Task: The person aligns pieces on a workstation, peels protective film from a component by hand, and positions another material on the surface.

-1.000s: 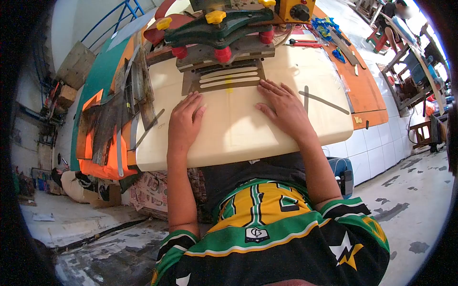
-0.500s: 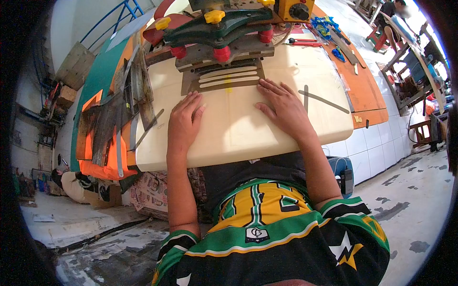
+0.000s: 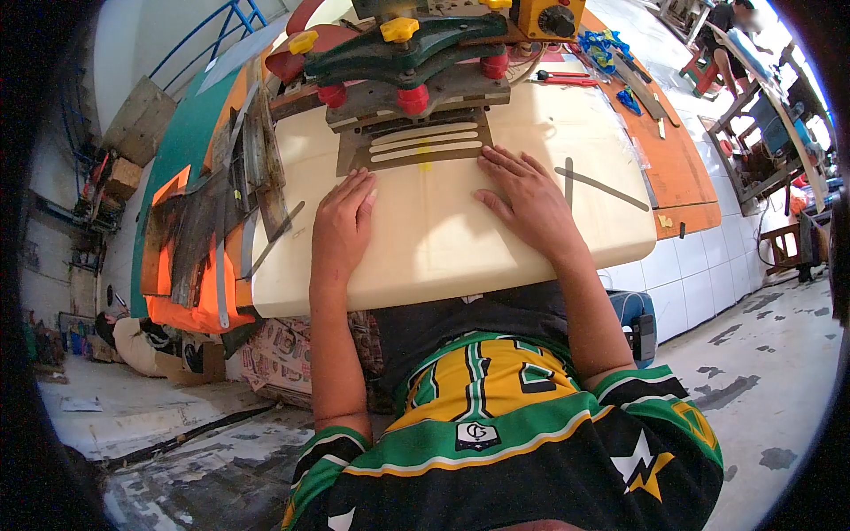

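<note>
A thin brown-grey slotted plate (image 3: 407, 165) lies on the cream work surface (image 3: 425, 239). Pale strips show through its long, slightly curved slots, and its far part is hidden beneath a press (image 3: 416, 53) with yellow knobs and red feet. My left hand (image 3: 345, 217) rests palm down, fingers stretched out, with its fingertips at the plate's near left corner. At the near right corner, the fingertips of my right hand (image 3: 525, 199) touch the plate; that hand lies flat with the thumb spread. Neither hand grasps anything.
Dark flat strips (image 3: 199, 226) and orange material (image 3: 212, 296) are piled at the left. Dark marks or strips (image 3: 602, 186) lie right of my right hand. Red-handled pliers (image 3: 567, 79) and blue scraps (image 3: 604, 49) sit farther back. Another person (image 3: 730, 40) is at upper right.
My left thumb has drawn slightly closer to its fingers. Both hands otherwise stay in place, and the plate and press look unmoved.
</note>
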### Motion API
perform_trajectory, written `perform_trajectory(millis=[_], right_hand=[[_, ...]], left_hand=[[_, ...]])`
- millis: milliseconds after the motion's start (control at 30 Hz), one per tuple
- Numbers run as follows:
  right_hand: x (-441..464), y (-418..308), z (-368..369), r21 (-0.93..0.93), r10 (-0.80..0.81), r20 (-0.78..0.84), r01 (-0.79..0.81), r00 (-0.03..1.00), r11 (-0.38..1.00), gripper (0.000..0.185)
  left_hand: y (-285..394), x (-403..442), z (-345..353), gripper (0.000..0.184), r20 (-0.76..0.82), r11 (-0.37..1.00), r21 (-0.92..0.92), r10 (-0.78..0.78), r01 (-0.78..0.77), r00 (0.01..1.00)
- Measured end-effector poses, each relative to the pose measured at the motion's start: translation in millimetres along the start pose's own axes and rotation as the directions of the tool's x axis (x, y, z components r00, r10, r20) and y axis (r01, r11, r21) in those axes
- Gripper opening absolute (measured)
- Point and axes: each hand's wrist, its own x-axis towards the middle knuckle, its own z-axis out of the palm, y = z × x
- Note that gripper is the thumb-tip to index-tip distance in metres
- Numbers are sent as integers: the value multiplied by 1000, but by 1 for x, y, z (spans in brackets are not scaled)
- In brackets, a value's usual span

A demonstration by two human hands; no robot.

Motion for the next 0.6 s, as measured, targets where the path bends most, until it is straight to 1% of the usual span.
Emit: perform_trajectory(millis=[100,600], right_hand=[[0,0,0,11,-10,-1,10,1000,1000,58],[0,0,-1,14,-16,4,16,1000,1000,60]], left_hand=[[-2,0,-1,36,34,1000,4,-9,9,999],[-6,0,1,36,40,1000,10,1,-2,999]])
